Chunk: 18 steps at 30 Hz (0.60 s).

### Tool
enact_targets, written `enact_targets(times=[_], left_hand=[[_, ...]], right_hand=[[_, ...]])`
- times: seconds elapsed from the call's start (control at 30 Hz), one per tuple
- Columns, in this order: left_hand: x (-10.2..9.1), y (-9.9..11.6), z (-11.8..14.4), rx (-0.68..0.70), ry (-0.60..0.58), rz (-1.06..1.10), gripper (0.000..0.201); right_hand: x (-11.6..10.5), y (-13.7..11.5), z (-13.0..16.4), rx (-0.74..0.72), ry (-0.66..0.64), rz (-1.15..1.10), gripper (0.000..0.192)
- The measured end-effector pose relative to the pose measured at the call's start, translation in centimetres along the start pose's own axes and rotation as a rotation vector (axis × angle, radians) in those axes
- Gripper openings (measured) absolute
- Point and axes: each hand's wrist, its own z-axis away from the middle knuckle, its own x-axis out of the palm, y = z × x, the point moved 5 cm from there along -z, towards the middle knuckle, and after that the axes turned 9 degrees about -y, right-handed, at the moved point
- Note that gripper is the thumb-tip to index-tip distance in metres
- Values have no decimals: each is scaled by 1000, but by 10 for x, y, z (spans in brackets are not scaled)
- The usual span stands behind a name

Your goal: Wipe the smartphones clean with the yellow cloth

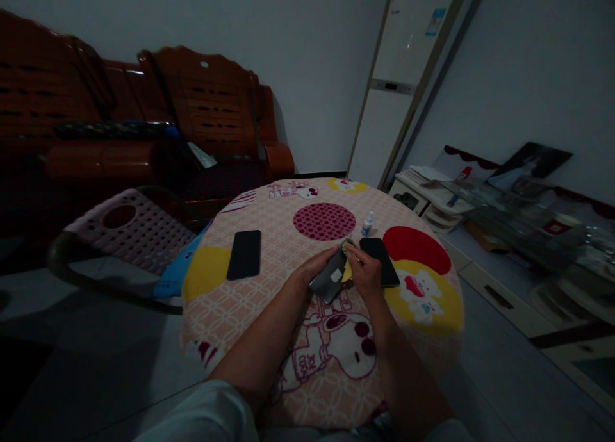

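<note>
I see my left hand (317, 266) with its grip wrapped around a grey phone (329, 279), which it holds tilted just above the middle of the round desk (269, 288). My right hand (368, 272) pinches a yellow cloth (346, 272) against the phone's upper right edge, so its grip is clenched on the cloth. Most of the cloth is hidden behind the phone and my fingers.

Just right of my right hand, a second dark phone (380, 260) lies flat on the desk, its near end partly covered by my knuckles. A little beyond it stands a small white bottle with a blue cap (367, 224), upright. Well to the left, a third black phone (245, 254) lies flat by a yellow patch of the patterned cover. A pink perforated chair (129, 227) sits off the desk's far left side.
</note>
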Motion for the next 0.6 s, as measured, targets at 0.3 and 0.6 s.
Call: enact_targets(times=[0.3, 0.6], left_hand=[[3, 1, 6, -44, -74, -34, 43], [-6, 3, 3, -46, -3, 12, 38]], right_hand=[[-2, 7, -3, -14, -7, 71, 27], [8, 6, 0, -26, -88, 29, 25]])
